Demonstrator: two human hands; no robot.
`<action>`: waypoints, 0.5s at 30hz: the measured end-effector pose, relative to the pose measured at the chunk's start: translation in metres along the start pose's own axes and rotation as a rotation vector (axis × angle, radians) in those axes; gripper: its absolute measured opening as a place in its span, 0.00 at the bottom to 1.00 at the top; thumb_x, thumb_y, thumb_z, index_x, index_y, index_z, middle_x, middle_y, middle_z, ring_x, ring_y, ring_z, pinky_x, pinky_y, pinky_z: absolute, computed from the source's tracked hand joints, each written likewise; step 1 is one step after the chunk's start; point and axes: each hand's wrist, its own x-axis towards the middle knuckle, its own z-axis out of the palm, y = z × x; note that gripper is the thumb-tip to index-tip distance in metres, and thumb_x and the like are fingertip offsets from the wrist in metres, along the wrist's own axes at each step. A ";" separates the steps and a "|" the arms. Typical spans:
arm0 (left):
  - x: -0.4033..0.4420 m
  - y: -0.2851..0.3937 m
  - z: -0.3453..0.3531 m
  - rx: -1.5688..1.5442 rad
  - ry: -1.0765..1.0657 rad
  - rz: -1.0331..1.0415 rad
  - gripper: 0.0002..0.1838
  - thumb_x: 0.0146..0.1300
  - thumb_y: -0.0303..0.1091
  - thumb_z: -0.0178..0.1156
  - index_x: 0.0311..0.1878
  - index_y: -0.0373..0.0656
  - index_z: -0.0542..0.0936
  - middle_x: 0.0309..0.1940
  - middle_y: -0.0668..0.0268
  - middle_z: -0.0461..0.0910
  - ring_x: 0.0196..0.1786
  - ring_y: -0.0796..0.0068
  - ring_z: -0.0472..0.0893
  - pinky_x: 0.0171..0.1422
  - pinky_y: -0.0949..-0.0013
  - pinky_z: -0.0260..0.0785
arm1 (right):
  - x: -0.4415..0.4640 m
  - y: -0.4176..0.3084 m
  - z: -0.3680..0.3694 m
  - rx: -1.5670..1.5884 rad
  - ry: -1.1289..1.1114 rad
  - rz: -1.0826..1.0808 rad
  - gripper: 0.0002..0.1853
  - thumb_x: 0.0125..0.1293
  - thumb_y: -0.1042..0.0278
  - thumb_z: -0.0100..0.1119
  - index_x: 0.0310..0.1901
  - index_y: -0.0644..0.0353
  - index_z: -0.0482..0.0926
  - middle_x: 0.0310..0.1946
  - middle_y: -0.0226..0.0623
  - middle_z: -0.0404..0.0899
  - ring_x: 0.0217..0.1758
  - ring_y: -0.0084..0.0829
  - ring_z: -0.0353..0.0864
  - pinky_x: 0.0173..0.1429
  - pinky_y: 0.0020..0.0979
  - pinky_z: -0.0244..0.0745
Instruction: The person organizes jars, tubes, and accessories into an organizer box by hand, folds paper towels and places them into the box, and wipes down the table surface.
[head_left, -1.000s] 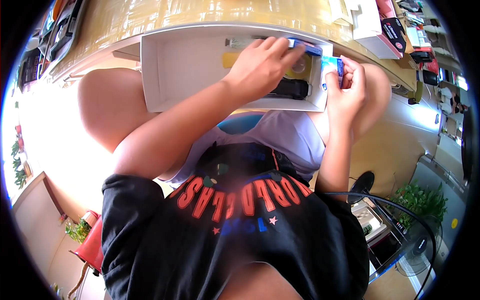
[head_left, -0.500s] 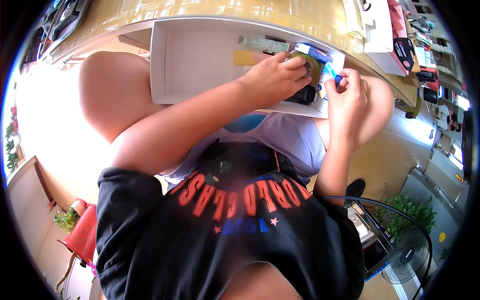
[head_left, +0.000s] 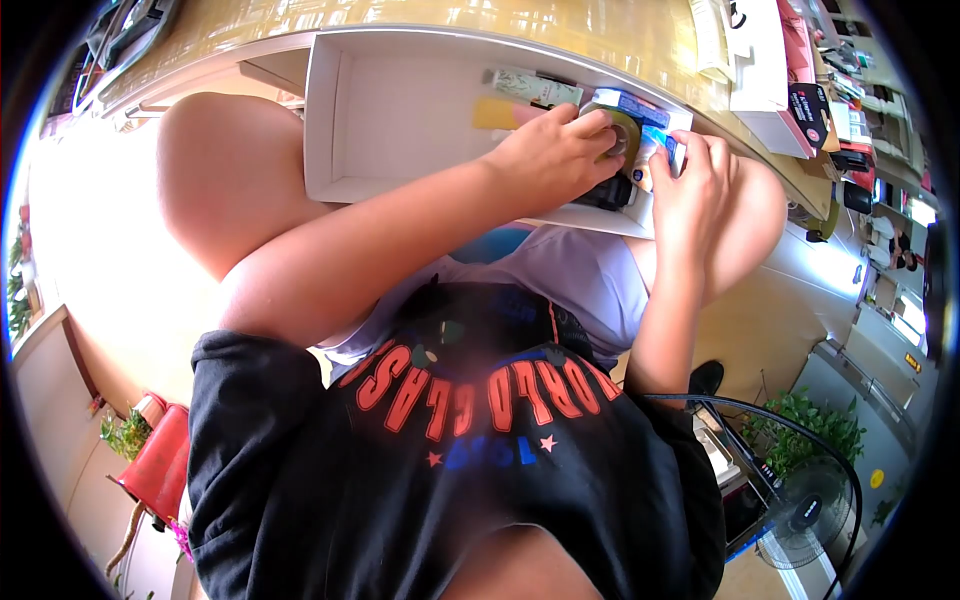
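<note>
Inside the white drawer (head_left: pixel 400 120) across my lap, my left hand (head_left: pixel 555 155) reaches to the right side with its fingers curled over a roll of olive-coloured tape (head_left: pixel 628 132). My right hand (head_left: pixel 697 185) is at the drawer's right end, thumb and index finger on either side of a small blue-and-white packet (head_left: pixel 657 138). Behind the tape lies a long blue-and-white box (head_left: pixel 630 105). A pale green patterned tube (head_left: pixel 537 88) and a yellow slip (head_left: pixel 492 113) lie left of it. Below my left fingers is a black object (head_left: pixel 608 192), partly hidden.
A wooden desktop (head_left: pixel 420 20) runs beyond the drawer. At its right stand a white box (head_left: pixel 765 90) and a black package (head_left: pixel 808 110). A fan (head_left: pixel 808 510) and a leafy plant (head_left: pixel 810 430) are at the lower right, with a black cable (head_left: pixel 800 418) nearby.
My right fingers have spread slightly, and the blue-and-white packet between them has shifted lower against the drawer's end. My left hand stays on the tape roll.
</note>
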 end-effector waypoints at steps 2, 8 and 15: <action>0.001 0.001 -0.003 -0.004 -0.048 -0.007 0.24 0.64 0.35 0.62 0.65 0.50 0.80 0.60 0.67 0.80 0.67 0.66 0.73 0.64 0.62 0.72 | 0.000 0.002 0.004 -0.027 -0.029 0.015 0.15 0.60 0.70 0.75 0.49 0.59 0.87 0.48 0.40 0.78 0.56 0.45 0.76 0.63 0.44 0.72; 0.001 -0.003 -0.003 -0.064 0.070 0.040 0.21 0.61 0.33 0.63 0.58 0.42 0.83 0.52 0.65 0.82 0.61 0.63 0.78 0.58 0.57 0.77 | -0.001 0.000 0.004 -0.004 0.080 -0.013 0.10 0.62 0.71 0.73 0.45 0.60 0.88 0.48 0.41 0.78 0.57 0.45 0.76 0.63 0.44 0.72; 0.009 -0.009 -0.011 -0.413 0.308 -0.353 0.13 0.60 0.23 0.61 0.48 0.36 0.85 0.43 0.54 0.86 0.43 0.49 0.85 0.51 0.54 0.81 | -0.026 -0.015 -0.032 -0.051 -0.148 0.022 0.12 0.65 0.78 0.64 0.49 0.64 0.89 0.63 0.48 0.77 0.71 0.51 0.71 0.76 0.45 0.65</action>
